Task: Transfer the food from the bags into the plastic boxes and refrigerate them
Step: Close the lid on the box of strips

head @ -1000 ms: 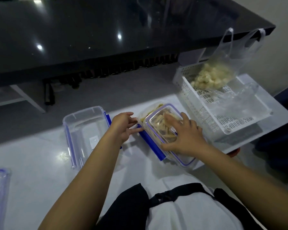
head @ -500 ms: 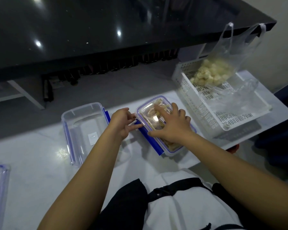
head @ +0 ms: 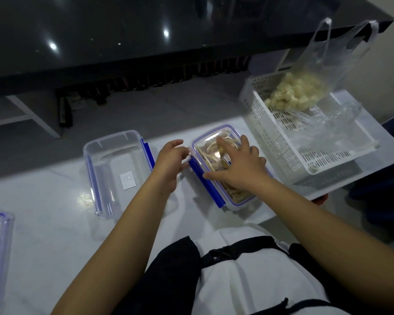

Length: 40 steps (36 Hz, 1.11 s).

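From the head view, the right hand (head: 239, 165) is pressing flat on the lid of the filled box (head: 223, 164), fingers spread and straight, apparently steadying it so the lid seats. The left hand (head: 170, 161) is working at the box's near corner, its grip curling onto the blue latch (head: 206, 183), probably to snap it down. The box is sitting on the white table (head: 43, 223), between an empty box (head: 116, 169) and a white basket (head: 305, 142). In the basket a bag (head: 305, 87) is waiting, food unemptied.
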Available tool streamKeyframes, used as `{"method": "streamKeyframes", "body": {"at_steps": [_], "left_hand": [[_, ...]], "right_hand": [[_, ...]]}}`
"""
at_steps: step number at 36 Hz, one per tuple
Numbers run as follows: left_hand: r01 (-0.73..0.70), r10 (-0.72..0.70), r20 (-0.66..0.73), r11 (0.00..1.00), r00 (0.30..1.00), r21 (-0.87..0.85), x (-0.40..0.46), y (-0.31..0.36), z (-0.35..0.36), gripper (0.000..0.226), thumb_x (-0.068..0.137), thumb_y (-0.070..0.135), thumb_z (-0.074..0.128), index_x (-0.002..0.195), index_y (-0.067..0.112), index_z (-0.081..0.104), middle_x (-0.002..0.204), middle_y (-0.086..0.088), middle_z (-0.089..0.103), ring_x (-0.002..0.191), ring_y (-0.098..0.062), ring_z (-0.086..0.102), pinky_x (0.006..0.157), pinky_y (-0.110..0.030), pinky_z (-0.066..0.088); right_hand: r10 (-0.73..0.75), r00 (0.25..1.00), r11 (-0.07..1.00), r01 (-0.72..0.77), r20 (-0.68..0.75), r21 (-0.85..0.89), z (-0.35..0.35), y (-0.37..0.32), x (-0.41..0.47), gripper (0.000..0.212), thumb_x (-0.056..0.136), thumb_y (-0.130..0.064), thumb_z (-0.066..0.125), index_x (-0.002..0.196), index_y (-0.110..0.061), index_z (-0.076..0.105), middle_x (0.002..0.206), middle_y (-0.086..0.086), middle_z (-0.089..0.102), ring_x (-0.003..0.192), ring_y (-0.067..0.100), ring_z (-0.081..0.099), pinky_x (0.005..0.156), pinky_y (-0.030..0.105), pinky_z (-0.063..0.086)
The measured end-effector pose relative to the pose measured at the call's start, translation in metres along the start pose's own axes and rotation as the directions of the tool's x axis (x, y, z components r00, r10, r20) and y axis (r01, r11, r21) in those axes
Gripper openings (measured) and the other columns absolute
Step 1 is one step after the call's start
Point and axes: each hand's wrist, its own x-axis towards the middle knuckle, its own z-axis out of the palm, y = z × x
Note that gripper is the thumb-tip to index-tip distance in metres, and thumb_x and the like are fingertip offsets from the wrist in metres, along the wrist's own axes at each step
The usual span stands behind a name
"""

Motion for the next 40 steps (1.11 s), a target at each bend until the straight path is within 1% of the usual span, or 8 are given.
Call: {"method": "streamKeyframes", "body": {"at_steps": [6,11,14,21,26,30,35,40], "left_hand": [[-0.022,0.016,0.076,0.997,0.997,0.079,-0.016,-0.026,0.000,0.076,0.087,0.020,0.076,0.148,0.039,0.033,0.154,-0.004,0.038,0.127,-0.024,0.049,0.077,-0.031,0.054],[0.069,-0.091,0.164,0.988,0.982,0.137,-0.022,-0.040,0.004,0.097,0.083,0.025,0.081,0.152,0.044,0.016,0.148,-0.006,0.048,0.120,-0.026,0.058,0.080,-0.043,0.060],[0.093,-0.118,0.158,0.984,0.980,0.153,-0.024,-0.048,0.014,0.097,0.081,0.023,0.082,0.150,0.043,0.016,0.142,-0.005,0.055,0.115,-0.028,0.063,0.083,-0.047,0.060],[0.060,-0.062,0.116,0.998,0.991,0.013,-0.022,-0.049,0.024,0.087,0.082,0.017,0.081,0.145,0.041,0.027,0.122,-0.002,0.065,0.099,-0.023,0.071,0.061,-0.036,0.061],[-0.043,0.044,-0.015,0.998,0.999,0.048,-0.018,-0.038,0.022,0.095,0.080,0.015,0.082,0.149,0.042,0.023,0.116,-0.002,0.062,0.097,-0.022,0.070,0.062,-0.037,0.063],[-0.076,0.084,-0.053,0.988,0.995,0.135,-0.013,-0.028,0.021,0.092,0.083,0.015,0.080,0.153,0.036,0.023,0.114,0.000,0.062,0.094,-0.019,0.070,0.070,-0.043,0.064],[-0.034,0.033,0.005,0.989,0.999,0.147,-0.013,-0.022,0.018,0.084,0.082,0.019,0.081,0.150,0.028,0.032,0.120,-0.001,0.063,0.093,-0.016,0.068,0.059,-0.033,0.062],[0.015,-0.021,0.035,0.989,0.999,0.147,-0.016,-0.028,0.017,0.065,0.084,0.020,0.079,0.139,0.025,0.047,0.114,-0.001,0.069,0.092,-0.018,0.073,0.056,-0.031,0.060]], "right_hand": [[-0.091,0.995,0.980,0.082,0.042,0.179,-0.026,0.032,-0.005,0.088,0.074,-0.074,0.067,0.149,-0.052,0.027,0.167,-0.002,0.013,0.147,0.029,0.031,0.111,0.046,0.034],[-0.118,0.992,0.990,0.114,0.048,0.078,-0.032,0.047,-0.008,0.081,0.077,-0.064,0.070,0.148,-0.050,0.033,0.164,-0.002,0.025,0.143,0.028,0.038,0.110,0.047,0.040],[-0.109,0.993,0.989,0.104,0.043,0.106,-0.023,0.044,-0.007,0.081,0.080,-0.070,0.063,0.150,-0.050,0.027,0.166,-0.002,0.018,0.144,0.029,0.036,0.108,0.046,0.040],[-0.097,0.995,0.988,0.093,0.031,0.126,-0.028,0.030,0.008,0.081,0.084,-0.067,0.062,0.153,-0.048,0.025,0.167,-0.002,0.017,0.143,0.025,0.039,0.107,0.041,0.040],[-0.139,0.989,0.965,0.123,0.052,0.231,-0.031,0.050,0.000,0.073,0.089,-0.045,0.068,0.152,-0.046,0.031,0.164,-0.004,0.028,0.142,0.020,0.041,0.108,0.036,0.037],[-0.096,0.993,0.778,0.029,0.073,0.628,-0.031,0.064,-0.002,0.073,0.086,-0.028,0.076,0.141,-0.058,0.038,0.137,-0.012,0.056,0.101,0.010,0.069,0.082,0.034,0.061],[0.047,0.997,0.648,-0.078,0.063,0.757,-0.029,0.074,0.012,0.079,0.083,-0.022,0.080,0.147,-0.046,0.039,0.136,-0.003,0.049,0.114,0.023,0.060,0.084,0.040,0.053],[0.086,0.941,0.510,-0.325,0.328,0.797,-0.034,0.080,0.024,0.067,0.085,-0.014,0.078,0.143,-0.031,0.047,0.117,0.000,0.067,0.095,0.020,0.069,0.060,0.032,0.053]]}}
